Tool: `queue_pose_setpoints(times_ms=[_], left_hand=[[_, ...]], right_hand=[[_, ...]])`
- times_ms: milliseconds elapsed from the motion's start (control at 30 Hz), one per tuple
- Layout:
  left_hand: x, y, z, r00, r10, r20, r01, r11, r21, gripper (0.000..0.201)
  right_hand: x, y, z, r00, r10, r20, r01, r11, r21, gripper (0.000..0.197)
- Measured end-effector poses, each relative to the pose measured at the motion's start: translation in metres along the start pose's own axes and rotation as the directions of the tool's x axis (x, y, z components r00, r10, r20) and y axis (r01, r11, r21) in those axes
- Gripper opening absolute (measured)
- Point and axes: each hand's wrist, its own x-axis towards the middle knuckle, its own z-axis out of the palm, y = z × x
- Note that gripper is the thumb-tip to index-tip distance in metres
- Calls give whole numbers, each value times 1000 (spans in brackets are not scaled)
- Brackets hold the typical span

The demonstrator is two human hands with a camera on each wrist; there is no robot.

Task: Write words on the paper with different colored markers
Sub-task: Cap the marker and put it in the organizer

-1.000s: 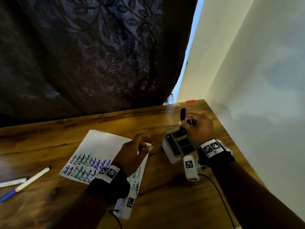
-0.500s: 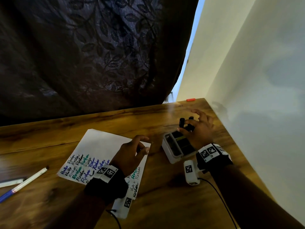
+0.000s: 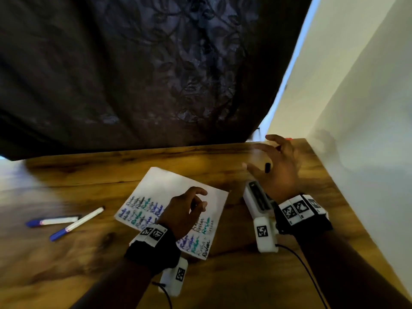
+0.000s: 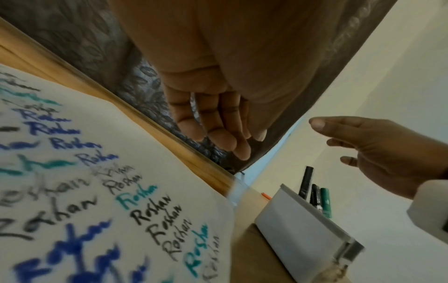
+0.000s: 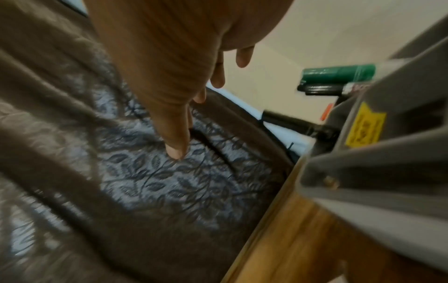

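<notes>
1. Hovering over the marker box (image 3: 256,202), our right hand (image 3: 276,168) had its fingers spread & relaxed, holding nothing; it hung just above the box, w/ a black marker (image 3: 267,167) poking up beside the palm.
2. Left wrist view showed that box as a pale tray w/ upright markers in it: the tall black one, two more dark ones and a green marker (image 4: 325,201) at the far end.
3. Our left hand (image 3: 185,210) sat above the paper (image 3: 169,184), fingers loosely curled, thumb near the forefinger, nothing in it; from the head view we couldn't tell if it touched the sheet.
4. Paper lay on the table (image 3: 89,253) left of the box, tilted, its near half full of "Roshan" rows in blue, teal & black; far half blank.
5. Two capped pens (image 3: 66,223), white barrels w/ blue caps, lay on the table well left of the paper, ends close together.
6. A small orange item (image 3: 289,138) sat at the table's far right corner, by the wall (image 3: 356,108); too small to ID.
7. Dark leaf-pattern curtain (image 3: 156,74) hung behind the table's far edge.
</notes>
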Motion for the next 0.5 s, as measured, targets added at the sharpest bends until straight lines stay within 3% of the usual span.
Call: queue_pose_setpoints(times_ms=[133, 233, 367, 500], left_hand=[[-25, -33, -28, 991, -90, -102, 93, 995, 28, 20], [-44, -66, -48, 968, -160, -194, 178, 981, 79, 20], [-76, -120, -84, 893, -339, -297, 364, 931, 34, 21], [-106, -169, -115, 820, -437, -370, 451, 891, -53, 54]], right_hand=[[-5, -50, 37, 987, -158, 26, 154, 983, 103, 45], [-18, -84, 67, 963, -218, 157, 207, 975, 85, 42], [-37, -126, 116, 894, -284, 345, 247, 958, 149, 36], [-52, -152, 153, 817, -349, 458, 282, 936, 209, 28]])
